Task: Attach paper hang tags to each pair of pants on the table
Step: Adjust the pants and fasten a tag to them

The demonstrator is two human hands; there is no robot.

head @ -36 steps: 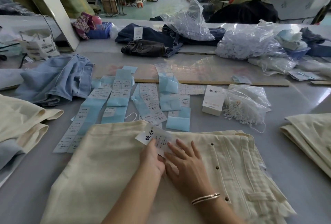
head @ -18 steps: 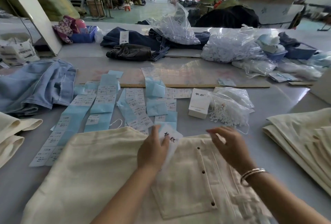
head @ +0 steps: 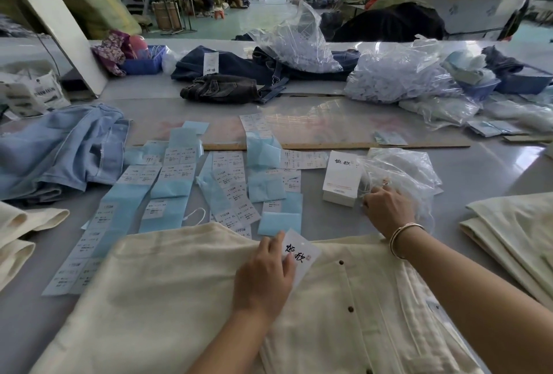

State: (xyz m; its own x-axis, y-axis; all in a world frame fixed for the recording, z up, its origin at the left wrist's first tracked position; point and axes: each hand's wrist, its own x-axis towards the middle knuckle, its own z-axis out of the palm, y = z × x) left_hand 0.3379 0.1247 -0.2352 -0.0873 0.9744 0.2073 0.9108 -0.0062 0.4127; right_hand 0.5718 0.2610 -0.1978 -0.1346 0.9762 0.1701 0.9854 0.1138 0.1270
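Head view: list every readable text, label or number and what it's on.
"1103#": white size stickers on blue backing strips; some add "XL".
Two black brush characters, unclear: white paper hang tag in left hand.
Same characters: white tag stack beside right hand; its small print unreadable.
White bag, far left: lettering blurred.

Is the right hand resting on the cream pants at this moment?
No, the right hand reaches into the clear plastic bag beside the stack of white tags, off the cream pants.
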